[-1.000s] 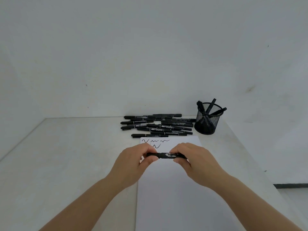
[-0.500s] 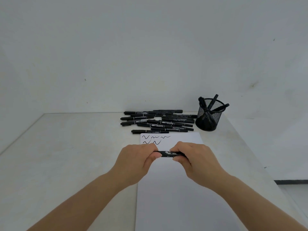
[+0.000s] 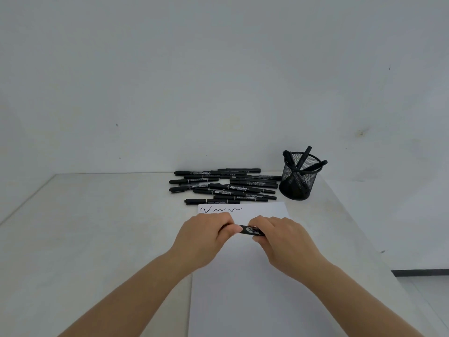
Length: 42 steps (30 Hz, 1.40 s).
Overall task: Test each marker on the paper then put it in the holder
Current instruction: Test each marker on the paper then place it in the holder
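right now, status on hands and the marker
Left hand and right hand both grip one marker over the paper. Holder far right, path clear.

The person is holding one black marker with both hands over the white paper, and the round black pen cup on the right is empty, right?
Not quite. The head view shows the round black mesh pen cup already has several markers standing in it. The rest is right: left hand and right hand both hold one black marker over the white paper.
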Available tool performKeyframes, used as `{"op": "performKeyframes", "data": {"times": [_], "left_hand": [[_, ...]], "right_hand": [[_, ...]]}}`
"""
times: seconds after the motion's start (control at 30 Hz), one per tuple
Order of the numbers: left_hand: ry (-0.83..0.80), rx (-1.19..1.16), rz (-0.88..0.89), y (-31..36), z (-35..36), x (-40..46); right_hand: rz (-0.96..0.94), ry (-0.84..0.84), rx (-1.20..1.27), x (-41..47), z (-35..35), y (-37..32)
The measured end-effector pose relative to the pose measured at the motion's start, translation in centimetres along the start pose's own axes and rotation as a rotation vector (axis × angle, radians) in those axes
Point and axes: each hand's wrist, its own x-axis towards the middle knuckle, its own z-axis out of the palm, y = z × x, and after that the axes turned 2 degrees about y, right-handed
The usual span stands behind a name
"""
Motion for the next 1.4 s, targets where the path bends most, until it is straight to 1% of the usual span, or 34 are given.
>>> {"op": "performKeyframes", "data": {"times": [0.07,0.13,0.17,0.23,0.27,0.33,0.4,0.5,0.6,0.8,0.9,1.03,1.17,1.3,1.33,1.4], "left_hand": [[0.036,-0.046,-0.028,-0.5,0.2,0.5],[0.068,-0.051,-0.083,-1.6,0.3,0.9],[0.089,-0.026,-0.115,-2.5,0.4,1.2],[0.141,0.045,-0.177,-4.4,0.6,2.0],[0.16,0.079,-0.201,-5.3,0.6,2.5],[0.166,0.131,-0.229,-7.0,0.7,3.3],[0.138,0.185,-0.236,-8.4,0.8,4.1],[0.076,0.284,-0.23,-9.5,1.0,4.9],[0.069,0.305,-0.235,-10.1,1.1,5.2],[0.084,0.283,-0.235,-10.5,1.1,5.7],[0.076,0.262,-0.244,-10.7,0.9,5.9],[0.097,0.199,-0.263,-10.8,0.5,5.6],[0.111,0.23,-0.26,-10.9,-0.1,5.0],[0.141,0.211,-0.283,-11.3,-0.9,4.4],[0.155,0.198,-0.29,-11.3,-1.1,4.2],[0.196,0.161,-0.304,-10.9,-1.5,4.0]], "right_hand": [[0.108,-0.052,-0.004,0.4,0.3,0.9],[0.253,-0.04,0.135,0.9,0.2,2.8],[0.292,0.005,0.199,1.2,0.2,3.8],[0.368,0.176,0.274,2.3,-0.6,5.8],[0.436,0.259,0.323,3.1,-1.2,6.7],[0.579,0.376,0.475,4.6,-2.3,8.3],[0.659,0.487,0.557,6.0,-3.4,9.8],[0.672,0.595,0.587,7.4,-4.3,11.3],[0.693,0.604,0.58,7.9,-4.0,12.3],[0.753,0.519,0.447,7.6,-2.1,13.1],[0.747,0.498,0.366,7.3,-1.1,13.4],[0.71,0.416,0.272,7.2,-0.2,13.7],[0.729,0.367,0.195,7.3,0.3,13.8],[0.741,0.349,0.196,7.2,0.0,13.6],[0.721,0.37,0.18,7.1,-0.2,13.4],[0.636,0.503,0.097,7.1,-0.6,12.5]]}}
